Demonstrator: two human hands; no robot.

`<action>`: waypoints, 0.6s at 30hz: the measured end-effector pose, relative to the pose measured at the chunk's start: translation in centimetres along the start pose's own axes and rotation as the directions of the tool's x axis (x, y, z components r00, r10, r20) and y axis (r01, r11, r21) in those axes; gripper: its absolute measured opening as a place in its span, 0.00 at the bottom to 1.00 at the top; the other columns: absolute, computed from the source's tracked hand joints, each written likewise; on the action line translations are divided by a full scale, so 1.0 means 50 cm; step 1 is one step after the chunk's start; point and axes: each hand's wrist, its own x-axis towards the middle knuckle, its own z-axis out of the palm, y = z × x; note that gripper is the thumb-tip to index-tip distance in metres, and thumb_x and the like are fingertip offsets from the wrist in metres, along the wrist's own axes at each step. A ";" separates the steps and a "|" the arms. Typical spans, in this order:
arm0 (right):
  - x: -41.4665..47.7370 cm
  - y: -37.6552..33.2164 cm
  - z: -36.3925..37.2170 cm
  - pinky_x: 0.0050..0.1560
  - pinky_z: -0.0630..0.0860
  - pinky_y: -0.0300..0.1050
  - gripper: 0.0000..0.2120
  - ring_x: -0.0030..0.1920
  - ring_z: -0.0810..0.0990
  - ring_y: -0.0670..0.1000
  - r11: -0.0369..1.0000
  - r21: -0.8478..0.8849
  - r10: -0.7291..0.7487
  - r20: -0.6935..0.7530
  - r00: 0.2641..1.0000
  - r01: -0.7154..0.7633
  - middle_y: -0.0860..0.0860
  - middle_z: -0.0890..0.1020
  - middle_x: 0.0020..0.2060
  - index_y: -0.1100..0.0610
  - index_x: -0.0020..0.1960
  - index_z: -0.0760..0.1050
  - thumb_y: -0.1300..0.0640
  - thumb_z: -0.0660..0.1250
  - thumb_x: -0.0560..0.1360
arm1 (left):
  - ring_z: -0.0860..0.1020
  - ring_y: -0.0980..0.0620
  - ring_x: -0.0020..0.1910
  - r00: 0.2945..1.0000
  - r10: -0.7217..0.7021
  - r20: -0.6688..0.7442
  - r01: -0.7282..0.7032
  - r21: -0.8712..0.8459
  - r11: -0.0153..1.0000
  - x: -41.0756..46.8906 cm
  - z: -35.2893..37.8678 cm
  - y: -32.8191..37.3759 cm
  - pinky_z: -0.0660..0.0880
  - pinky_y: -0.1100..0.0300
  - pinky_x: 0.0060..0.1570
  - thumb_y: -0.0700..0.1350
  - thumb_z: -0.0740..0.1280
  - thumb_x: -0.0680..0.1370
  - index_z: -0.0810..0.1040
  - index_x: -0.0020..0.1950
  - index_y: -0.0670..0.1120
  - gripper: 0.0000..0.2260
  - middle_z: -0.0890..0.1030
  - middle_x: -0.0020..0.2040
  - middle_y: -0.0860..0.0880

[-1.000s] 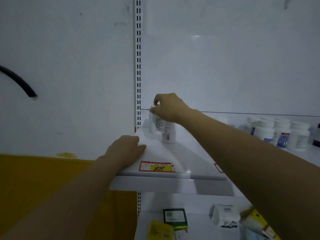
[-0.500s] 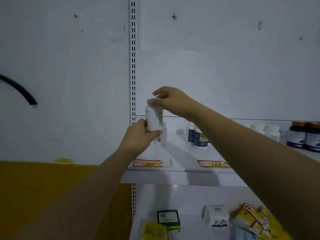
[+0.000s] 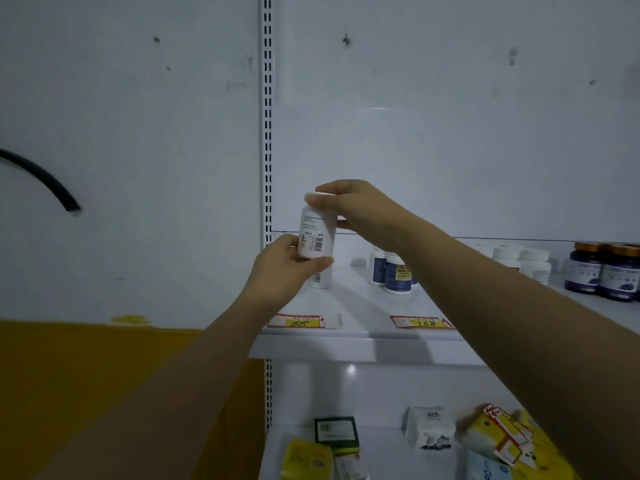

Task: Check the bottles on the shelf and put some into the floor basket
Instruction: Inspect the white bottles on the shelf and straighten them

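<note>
— Both hands are gripping the white bottle (image 3: 317,233): the left hand (image 3: 282,271) is cupping its base with the thumb curling across the front, and the right hand (image 3: 360,211) is pinching the cap from above.

— Where is it sitting?

— It isn't sitting anywhere. It is hanging upright in the air, just above the left end of the shelf (image 3: 360,303), with its barcode side facing the camera. A second bottle (image 3: 321,279) is standing on the shelf right behind it, partly hidden by the left hand.

— What is threatening to go wrong from here?

— I'd judge the cap to be the weak point. If the right hand is twisting while the left is loosening, the bottle could be slipping down onto the one behind and knocking it toward the blue-labelled bottles (image 3: 397,276) nearby. The light is dim too, so the small print may be getting misread.

— And the arms?

— Both forearms are reaching up and forward. The right one is crossing in from the right with its wrist bending down over the cap, and the left one is rising from below. The floor basket isn't showing anywhere in this view.
</note>
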 end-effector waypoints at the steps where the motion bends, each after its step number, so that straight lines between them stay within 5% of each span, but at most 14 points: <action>1: 0.000 0.001 0.001 0.57 0.78 0.46 0.19 0.52 0.80 0.51 1.000 -0.024 0.000 -0.018 1.000 0.000 0.54 0.81 0.53 0.60 0.61 0.75 0.51 0.70 0.74 | 0.75 0.54 0.49 1.000 -0.002 -0.031 0.003 0.009 1.000 -0.002 0.001 0.000 0.71 0.69 0.42 0.50 0.71 0.73 0.71 0.59 0.49 0.17 0.77 0.60 0.50; 5: 0.001 0.005 0.004 0.58 0.78 0.48 0.18 0.53 0.80 0.51 1.000 -0.018 -0.020 -0.070 0.997 0.018 0.53 0.82 0.52 0.59 0.59 0.76 0.51 0.71 0.73 | 0.77 0.53 0.52 0.999 -0.033 0.030 0.033 -0.008 0.999 -0.004 -0.006 0.002 0.72 0.65 0.47 0.52 0.71 0.72 0.71 0.63 0.47 0.23 0.77 0.61 0.51; 10: -0.004 0.003 0.009 0.56 0.78 0.45 0.14 0.50 0.80 0.50 0.993 0.117 -0.023 0.039 0.999 0.019 0.53 0.81 0.51 0.60 0.61 0.75 0.58 0.65 0.77 | 0.78 0.53 0.56 0.992 -0.017 0.126 0.028 -0.087 0.996 -0.009 -0.019 -0.001 0.72 0.61 0.54 0.49 0.72 0.72 0.73 0.65 0.47 0.23 0.79 0.61 0.51; 15: -0.006 0.004 0.018 0.52 0.78 0.42 0.15 0.48 0.80 0.47 0.999 0.035 -0.025 -0.004 1.000 0.025 0.51 0.82 0.50 0.58 0.57 0.77 0.50 0.68 0.76 | 0.79 0.60 0.46 1.000 -0.018 0.018 0.020 -0.099 0.995 -0.005 -0.004 -0.013 0.72 0.68 0.42 0.48 0.75 0.69 0.74 0.56 0.50 0.18 0.80 0.50 0.55; 18: -0.005 0.009 0.014 0.48 0.78 0.40 0.13 0.45 0.80 0.44 0.998 -0.038 -0.045 -0.079 0.996 0.042 0.47 0.81 0.46 0.56 0.57 0.77 0.52 0.69 0.75 | 0.79 0.55 0.51 0.995 -0.042 0.094 0.051 -0.102 0.993 -0.008 -0.003 -0.005 0.71 0.67 0.46 0.49 0.74 0.69 0.73 0.61 0.47 0.23 0.79 0.55 0.53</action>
